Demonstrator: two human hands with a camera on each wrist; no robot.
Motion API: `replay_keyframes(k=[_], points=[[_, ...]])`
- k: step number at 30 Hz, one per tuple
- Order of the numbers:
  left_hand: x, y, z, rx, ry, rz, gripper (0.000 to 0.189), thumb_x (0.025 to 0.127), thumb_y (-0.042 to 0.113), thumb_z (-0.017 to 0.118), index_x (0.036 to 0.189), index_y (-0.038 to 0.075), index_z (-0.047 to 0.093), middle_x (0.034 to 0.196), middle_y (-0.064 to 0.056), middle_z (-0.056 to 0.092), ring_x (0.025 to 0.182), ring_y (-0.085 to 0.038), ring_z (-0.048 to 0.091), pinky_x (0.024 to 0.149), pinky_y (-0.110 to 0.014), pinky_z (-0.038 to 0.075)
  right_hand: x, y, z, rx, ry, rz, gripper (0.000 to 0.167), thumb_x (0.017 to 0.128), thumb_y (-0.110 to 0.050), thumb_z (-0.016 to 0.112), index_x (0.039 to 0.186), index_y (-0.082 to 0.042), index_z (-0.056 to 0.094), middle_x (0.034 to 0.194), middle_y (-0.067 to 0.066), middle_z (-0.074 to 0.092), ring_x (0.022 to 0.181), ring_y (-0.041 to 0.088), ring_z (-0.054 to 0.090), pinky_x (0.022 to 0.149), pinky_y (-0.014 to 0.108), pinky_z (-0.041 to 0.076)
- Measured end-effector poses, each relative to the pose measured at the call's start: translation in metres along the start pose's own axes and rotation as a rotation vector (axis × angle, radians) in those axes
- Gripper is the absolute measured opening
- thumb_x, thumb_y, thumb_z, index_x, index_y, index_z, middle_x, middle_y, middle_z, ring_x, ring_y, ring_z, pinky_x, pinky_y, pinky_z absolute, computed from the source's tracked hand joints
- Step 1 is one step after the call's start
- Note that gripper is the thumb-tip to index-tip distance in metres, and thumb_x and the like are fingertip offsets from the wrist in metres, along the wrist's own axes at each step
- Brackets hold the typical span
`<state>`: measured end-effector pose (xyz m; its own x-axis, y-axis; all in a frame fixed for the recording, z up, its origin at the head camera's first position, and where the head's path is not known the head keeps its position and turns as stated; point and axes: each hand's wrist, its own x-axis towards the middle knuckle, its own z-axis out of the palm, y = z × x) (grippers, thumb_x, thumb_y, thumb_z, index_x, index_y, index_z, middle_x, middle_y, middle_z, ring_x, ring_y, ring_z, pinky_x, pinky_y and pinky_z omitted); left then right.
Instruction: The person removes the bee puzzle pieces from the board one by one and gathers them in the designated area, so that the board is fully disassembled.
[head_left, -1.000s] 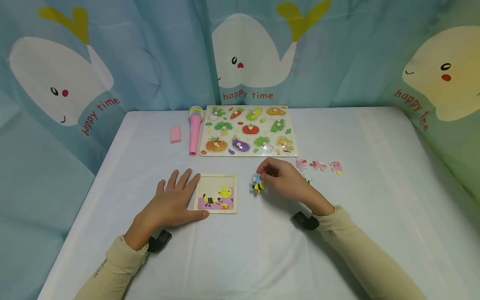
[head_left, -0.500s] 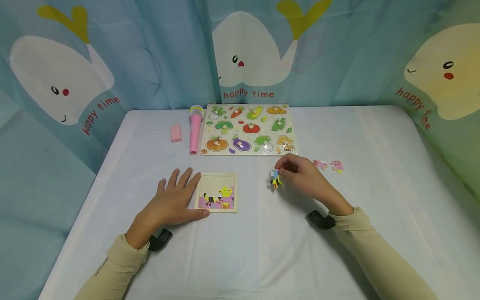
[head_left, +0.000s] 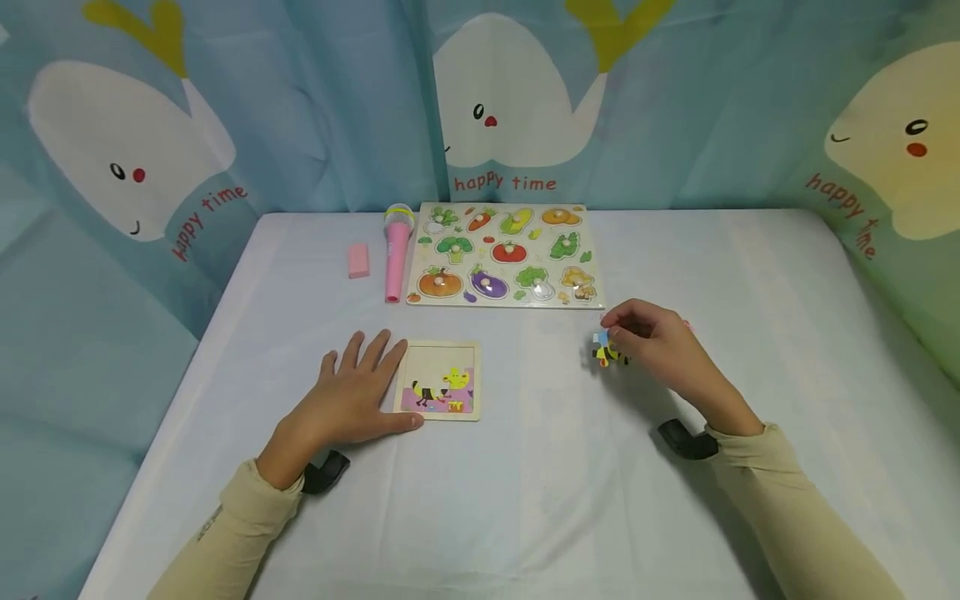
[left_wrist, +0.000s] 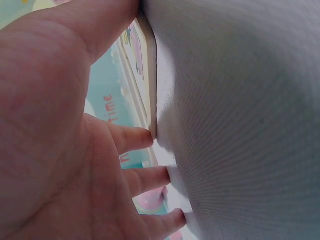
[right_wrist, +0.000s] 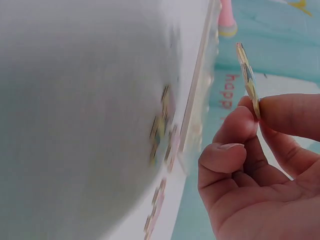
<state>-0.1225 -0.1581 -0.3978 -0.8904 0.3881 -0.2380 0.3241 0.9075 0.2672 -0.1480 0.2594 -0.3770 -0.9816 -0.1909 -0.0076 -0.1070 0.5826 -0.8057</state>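
Note:
My left hand [head_left: 341,404] lies with spread fingers at the left side of a small square wooden jigsaw tray [head_left: 435,357]. Its thumb is at the near edge; its index fingertip touches the tray's rim [left_wrist: 153,80]. Pink, yellow and black bee-and-bear pieces fill the tray's lower part, with bare wood above. Off to the right, my right hand [head_left: 663,346] pinches a jigsaw piece [right_wrist: 248,80] between thumb and index finger, raised above the table. From overhead, that piece shows blue and yellow-black. Loose jigsaw pieces [right_wrist: 158,135] lie under this hand, mostly hidden from the head view.
A vegetable peg puzzle board [head_left: 502,258] lies at the back of the white-covered table [head_left: 525,467]. Left of it are a pink toy microphone [head_left: 395,258] and a pink block [head_left: 358,261]. A blue whale-print curtain [head_left: 330,100] hangs behind.
My right hand has moved right, away from the tray, carrying the pinched jigsaw piece over the loose ones. My left hand keeps its place at the tray.

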Motion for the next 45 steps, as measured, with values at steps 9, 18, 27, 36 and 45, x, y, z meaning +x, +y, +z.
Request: replay_keyframes(k=[9, 18, 27, 36, 45], points=[[-0.004, -0.002, 0.0, -0.013, -0.013, -0.017, 0.108, 0.09, 0.059, 0.079, 0.168, 0.002, 0.03, 0.173, -0.027, 0.02, 0.155, -0.058, 0.013, 0.115, -0.081, 0.016, -0.002, 0.015, -0.016, -0.067, 0.034, 0.036, 0.02, 0.108, -0.009, 0.058, 0.121, 0.0, 0.07, 0.115, 0.016, 0.07, 0.091, 0.018, 0.061, 0.074, 0.024, 0.05], [-0.007, -0.004, 0.003, -0.021, -0.011, -0.019, 0.109, 0.089, 0.06, 0.08, 0.168, 0.002, 0.031, 0.173, -0.028, 0.02, 0.155, -0.059, 0.013, 0.115, -0.082, 0.016, -0.002, 0.03, -0.025, -0.128, 0.028, 0.095, 0.02, 0.108, -0.009, 0.058, 0.122, 0.001, 0.069, 0.121, 0.019, 0.07, 0.095, 0.023, 0.059, 0.073, 0.024, 0.05], [-0.008, -0.004, 0.003, -0.035, -0.015, -0.021, 0.109, 0.089, 0.059, 0.08, 0.168, 0.002, 0.03, 0.173, -0.028, 0.02, 0.155, -0.059, 0.012, 0.115, -0.083, 0.015, -0.003, 0.037, -0.026, -0.18, 0.001, 0.136, 0.02, 0.106, -0.008, 0.059, 0.12, 0.002, 0.07, 0.112, 0.016, 0.07, 0.092, 0.025, 0.055, 0.07, 0.028, 0.048], [-0.001, -0.002, 0.002, -0.016, -0.004, 0.0, 0.109, 0.09, 0.059, 0.079, 0.168, 0.003, 0.029, 0.173, -0.027, 0.02, 0.156, -0.058, 0.012, 0.115, -0.082, 0.015, -0.007, 0.036, -0.033, -0.306, 0.062, 0.117, 0.022, 0.108, -0.015, 0.061, 0.118, 0.002, 0.069, 0.105, 0.015, 0.071, 0.093, 0.029, 0.06, 0.068, 0.032, 0.048], [0.001, 0.0, -0.001, -0.012, -0.01, 0.013, 0.109, 0.09, 0.06, 0.079, 0.168, 0.002, 0.03, 0.172, -0.028, 0.021, 0.156, -0.058, 0.013, 0.114, -0.082, 0.016, -0.004, 0.019, -0.024, -0.289, 0.088, 0.077, 0.021, 0.108, -0.014, 0.062, 0.117, 0.002, 0.071, 0.104, 0.016, 0.07, 0.09, 0.029, 0.058, 0.066, 0.031, 0.047]])
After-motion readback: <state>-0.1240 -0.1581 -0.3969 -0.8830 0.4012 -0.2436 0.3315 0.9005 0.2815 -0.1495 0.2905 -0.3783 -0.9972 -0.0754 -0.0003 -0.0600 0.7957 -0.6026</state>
